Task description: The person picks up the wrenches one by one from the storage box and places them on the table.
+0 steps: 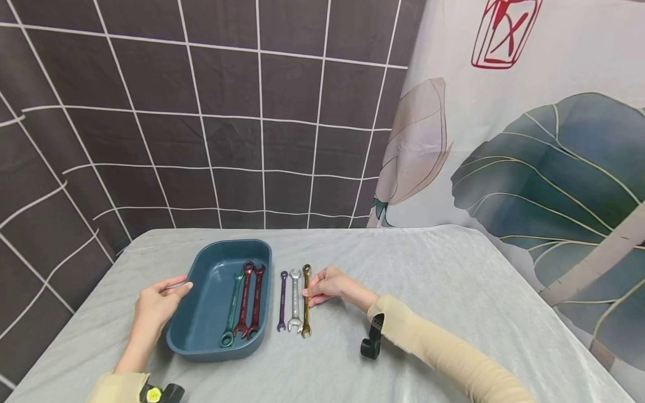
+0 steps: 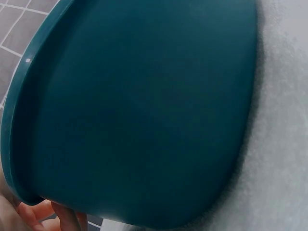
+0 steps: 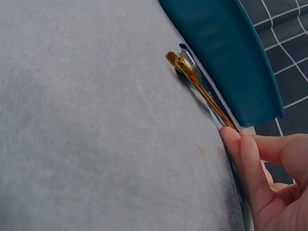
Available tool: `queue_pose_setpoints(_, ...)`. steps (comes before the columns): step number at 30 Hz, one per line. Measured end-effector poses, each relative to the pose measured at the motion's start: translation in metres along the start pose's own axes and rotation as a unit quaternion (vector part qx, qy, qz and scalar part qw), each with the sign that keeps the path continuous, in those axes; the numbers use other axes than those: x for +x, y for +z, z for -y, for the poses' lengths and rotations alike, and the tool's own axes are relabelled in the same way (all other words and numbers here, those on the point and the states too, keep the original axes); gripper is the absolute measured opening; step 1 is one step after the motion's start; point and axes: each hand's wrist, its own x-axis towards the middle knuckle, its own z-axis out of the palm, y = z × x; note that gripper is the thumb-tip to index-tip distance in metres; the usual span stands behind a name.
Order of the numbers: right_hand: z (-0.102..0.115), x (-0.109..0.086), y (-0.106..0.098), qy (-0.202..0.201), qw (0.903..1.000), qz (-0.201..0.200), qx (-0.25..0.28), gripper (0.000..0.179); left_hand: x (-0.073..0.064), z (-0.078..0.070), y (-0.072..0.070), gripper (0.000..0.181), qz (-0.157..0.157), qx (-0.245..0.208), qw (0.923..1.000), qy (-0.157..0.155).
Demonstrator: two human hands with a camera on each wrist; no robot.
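My right hand (image 1: 326, 285) pinches a gold combination wrench (image 1: 306, 319) near its middle, between thumb and fingers. The open end of that wrench points toward me and its ring end points away. Just left of it lie a silver double open-end wrench (image 1: 295, 302) and a small purple combination wrench (image 1: 283, 302), roughly parallel. At the left side of a blue tray (image 1: 201, 268), my left hand (image 1: 156, 302) holds the rim, fingers against the outer wall in the left wrist view. Inside the tray rest a green wrench (image 1: 234, 305) and two red wrenches (image 1: 245, 299), side by side toward the right wall.
A pale grey cloth (image 1: 403, 347) covers the table. Behind its back edge hangs a dark curtain (image 1: 227, 140) with white grid lines, and to the right a white curtain (image 1: 423, 201) with a leaf print. A black wrist camera (image 1: 372, 341) sticks out below the right sleeve.
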Motion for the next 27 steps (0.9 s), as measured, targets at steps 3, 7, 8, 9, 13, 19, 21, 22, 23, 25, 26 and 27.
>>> queue_pose_setpoints(3, -0.0004, -0.0001, 0.0, -0.003, 1.0, -0.003, -0.004, 0.008, 0.0001, 0.0002, 0.0002, 0.045, 0.001, -0.001, 1.0, -0.001)
queue_pose_setpoints(7, -0.0024, 0.0002, 0.0008, -0.011, 0.9998, -0.006, -0.017, 0.008, 0.0002, 0.0002, 0.0005, 0.045, -0.001, -0.001, 1.0, -0.002)
queue_pose_setpoints(8, -0.003, 0.0001, 0.0012, -0.014, 0.9996, -0.007, -0.022, 0.008, 0.0002, 0.0002, 0.0006, 0.045, -0.002, -0.001, 1.0, -0.001)
queue_pose_setpoints(9, -0.0037, 0.0002, 0.0015, -0.015, 0.9995, -0.008, -0.025, 0.008, 0.0001, 0.0002, 0.0008, 0.044, -0.002, -0.001, 1.0, -0.001)
queue_pose_setpoints(13, -0.006, -0.0003, 0.002, -0.015, 0.9994, -0.01, -0.03, 0.008, -0.0001, 0.0004, 0.0015, 0.045, -0.001, -0.003, 1.0, 0.0)
queue_pose_setpoints(19, -0.0064, -0.0013, 0.002, -0.017, 0.9991, -0.013, -0.036, 0.007, 0.0002, 0.0007, 0.0017, 0.045, -0.002, -0.004, 1.0, -0.003)
queue_pose_setpoints(21, -0.0054, -0.0019, 0.0023, -0.018, 0.999, -0.012, -0.039, 0.006, 0.0002, 0.0008, 0.0016, 0.045, 0.0, -0.006, 1.0, -0.004)
queue_pose_setpoints(22, -0.005, -0.002, 0.0025, -0.018, 0.9989, -0.011, -0.041, 0.006, 0.0001, 0.0008, 0.0016, 0.045, 0.001, -0.007, 1.0, -0.005)
queue_pose_setpoints(23, -0.0047, -0.0022, 0.0028, -0.019, 0.9988, -0.012, -0.043, 0.006, 0.0, 0.0008, 0.0015, 0.046, 0.003, -0.009, 0.9999, -0.005)
queue_pose_setpoints(25, -0.0041, -0.0022, 0.0032, -0.019, 0.9987, -0.014, -0.046, 0.007, 0.0, 0.0007, 0.0015, 0.046, 0.004, -0.009, 0.9999, -0.006)
queue_pose_setpoints(26, -0.0038, -0.0023, 0.0033, -0.018, 0.9986, -0.016, -0.046, 0.008, 0.0001, 0.0006, 0.0015, 0.046, 0.004, -0.009, 0.9999, -0.006)
queue_pose_setpoints(27, -0.0038, -0.0022, 0.0034, -0.018, 0.9985, -0.017, -0.048, 0.008, 0.0002, 0.0006, 0.0016, 0.046, 0.003, -0.009, 0.9999, -0.006)
